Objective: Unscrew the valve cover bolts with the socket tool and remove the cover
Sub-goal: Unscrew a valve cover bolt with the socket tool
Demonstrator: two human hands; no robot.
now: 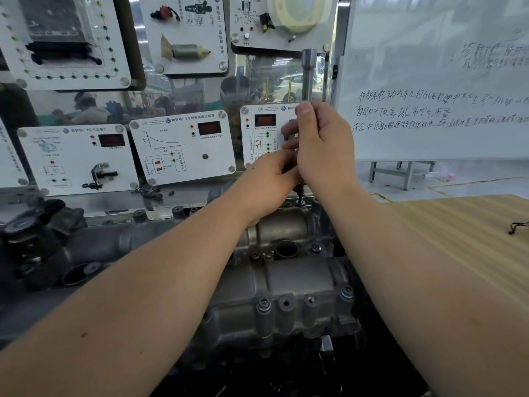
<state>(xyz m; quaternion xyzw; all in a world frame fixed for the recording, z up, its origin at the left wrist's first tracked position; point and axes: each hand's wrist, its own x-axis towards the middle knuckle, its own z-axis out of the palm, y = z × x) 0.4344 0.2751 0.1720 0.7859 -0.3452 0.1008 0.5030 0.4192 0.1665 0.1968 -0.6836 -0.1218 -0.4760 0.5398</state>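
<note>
Nearest me, the valve cover (pixel 286 285) sits on the engine, bolts (pixel 347 292) seated along its near edge. Beyond, my left hand (pixel 267 181) pinches the socket tool (pixel 309 73) low on its shaft; my right hand (pixel 320 144) curls around it higher. I judge it best kept plumb over the far bolt, turning steadily.
</note>
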